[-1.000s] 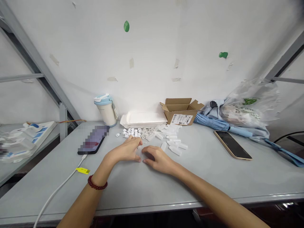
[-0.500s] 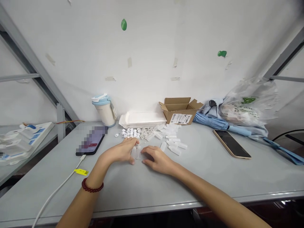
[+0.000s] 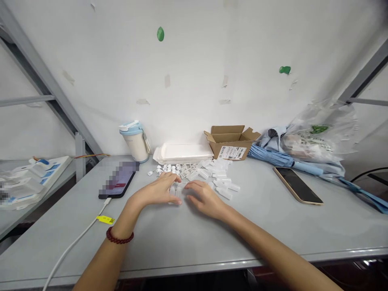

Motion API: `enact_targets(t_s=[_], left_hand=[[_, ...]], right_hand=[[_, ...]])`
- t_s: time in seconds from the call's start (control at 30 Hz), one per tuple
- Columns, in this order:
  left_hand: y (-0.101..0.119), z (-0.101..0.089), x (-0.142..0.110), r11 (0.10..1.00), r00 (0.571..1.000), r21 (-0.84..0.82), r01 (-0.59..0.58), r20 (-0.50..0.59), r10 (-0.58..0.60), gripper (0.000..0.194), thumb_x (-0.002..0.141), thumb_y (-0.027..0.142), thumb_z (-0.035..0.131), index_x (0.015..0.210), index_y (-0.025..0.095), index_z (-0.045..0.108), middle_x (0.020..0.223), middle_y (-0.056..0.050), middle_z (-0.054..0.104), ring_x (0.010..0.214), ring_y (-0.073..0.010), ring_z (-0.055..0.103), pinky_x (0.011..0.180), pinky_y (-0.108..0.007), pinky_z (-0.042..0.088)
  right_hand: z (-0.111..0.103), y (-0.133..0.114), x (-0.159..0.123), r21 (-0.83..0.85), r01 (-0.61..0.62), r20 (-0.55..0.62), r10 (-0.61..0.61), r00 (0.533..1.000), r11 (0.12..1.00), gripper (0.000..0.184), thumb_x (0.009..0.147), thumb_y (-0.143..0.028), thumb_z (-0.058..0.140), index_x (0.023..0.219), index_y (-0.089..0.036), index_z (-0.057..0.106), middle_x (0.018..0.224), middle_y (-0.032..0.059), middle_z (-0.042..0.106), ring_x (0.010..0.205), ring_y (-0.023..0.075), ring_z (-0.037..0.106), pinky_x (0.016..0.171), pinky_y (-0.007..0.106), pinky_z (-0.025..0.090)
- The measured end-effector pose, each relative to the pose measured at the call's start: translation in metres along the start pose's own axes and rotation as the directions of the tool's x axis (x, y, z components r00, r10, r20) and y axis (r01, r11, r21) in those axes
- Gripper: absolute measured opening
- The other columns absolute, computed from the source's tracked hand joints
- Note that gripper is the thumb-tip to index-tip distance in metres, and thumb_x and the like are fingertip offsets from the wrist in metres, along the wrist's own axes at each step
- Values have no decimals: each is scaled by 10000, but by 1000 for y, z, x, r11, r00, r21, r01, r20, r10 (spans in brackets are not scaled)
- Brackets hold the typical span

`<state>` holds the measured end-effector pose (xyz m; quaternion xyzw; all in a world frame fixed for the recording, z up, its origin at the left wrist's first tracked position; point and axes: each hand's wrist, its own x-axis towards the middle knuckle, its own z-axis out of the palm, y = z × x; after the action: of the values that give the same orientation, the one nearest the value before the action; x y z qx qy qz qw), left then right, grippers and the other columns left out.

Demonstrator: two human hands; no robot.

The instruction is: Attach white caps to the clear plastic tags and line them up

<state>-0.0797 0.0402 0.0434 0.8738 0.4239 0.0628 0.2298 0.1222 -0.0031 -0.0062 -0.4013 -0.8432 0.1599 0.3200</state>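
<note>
Small translucent plastic bottles stand close together between my two hands. My left hand curves around them from the left, with its fingers behind and its thumb in front. My right hand is at their right side, thumb and forefinger apart, its fingertips close to the nearest bottle. Whether those fingertips touch it I cannot tell. More loose bottles lie in a heap behind and right of my right hand. Small white caps and clear white ring-like pieces are spread just beyond my fingers.
A stack of white trays and an open cardboard box stand against the wall. A cup and a cabled phone are at left. Another phone, a folded blue umbrella and a plastic bag lie at right.
My left thumb has shifted right, in front of the bottles. My right hand has moved slightly right, and the bottles between my hands sit a little farther right. The view has shifted slightly.
</note>
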Motion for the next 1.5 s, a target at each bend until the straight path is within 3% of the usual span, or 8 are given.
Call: enact_targets(t_s=[0.13,0.27,0.53,0.73,1.0,1.23,1.33,1.5], left_hand=[[0,6,15,994,952,31,-102,-286,107,306,822,456,498,968,198,577,1049,-62,576,1074,-251,448,918,-386,389],[-8,22,36,980,874,157,-123,-450,182,262,863,185,381,982,159,614,1059,-83,600,1063,-245,454,937,-403,384],[-7,42,55,957,896,279,-82,-399,193,407,758,-2,376,996,165,661,1070,-86,629,1019,-256,485,889,-420,428],[-8,36,53,986,829,151,-69,-542,141,524,721,-44,342,1144,124,601,1183,-100,597,1082,-241,469,945,-409,420],[-9,31,47,993,789,-72,-91,-614,28,604,722,-12,335,1292,113,488,1347,-100,491,1236,-223,417,1053,-424,340],[2,28,40,947,759,-285,-147,-647,-77,574,737,42,347,1273,169,509,1357,-85,480,840,-148,602,748,-322,522],[6,29,38,935,755,-320,-153,-648,-98,494,758,80,379,1204,174,570,1304,-83,533,834,-151,600,639,-274,512],[13,33,33,908,680,-372,-194,-718,-149,315,804,158,425,1021,175,653,1100,-71,646,795,-155,620,642,-274,508]], right_hand=[[-7,11,5,-192,-26,10,28,1000,981,313,815,-112,523,1124,-157,536,1157,120,579,1090,249,499,892,420,409],[-8,17,10,-367,-19,71,49,996,930,354,841,-151,514,1195,-145,496,1277,139,512,1139,286,438,889,463,386],[-6,23,13,-479,15,61,16,998,878,290,888,-154,452,1170,-172,520,1167,125,565,974,250,469,771,393,405],[-10,27,12,-445,19,50,4,999,895,206,908,-119,408,945,-141,609,1032,107,582,867,189,501,751,316,416],[-16,22,9,-478,-197,33,242,970,856,189,914,-186,433,961,-146,611,898,80,565,759,158,540,658,263,385],[-17,14,5,-632,-157,85,269,959,759,318,914,-412,433,1024,-176,616,948,123,584,933,245,524,801,355,364],[-16,11,4,-635,-150,83,259,962,758,253,917,-348,448,989,-174,618,914,121,589,909,245,532,783,357,371],[-15,14,4,-506,-164,-50,161,986,847,167,890,-211,487,1013,-182,596,843,94,596,837,227,545,735,340,408]])
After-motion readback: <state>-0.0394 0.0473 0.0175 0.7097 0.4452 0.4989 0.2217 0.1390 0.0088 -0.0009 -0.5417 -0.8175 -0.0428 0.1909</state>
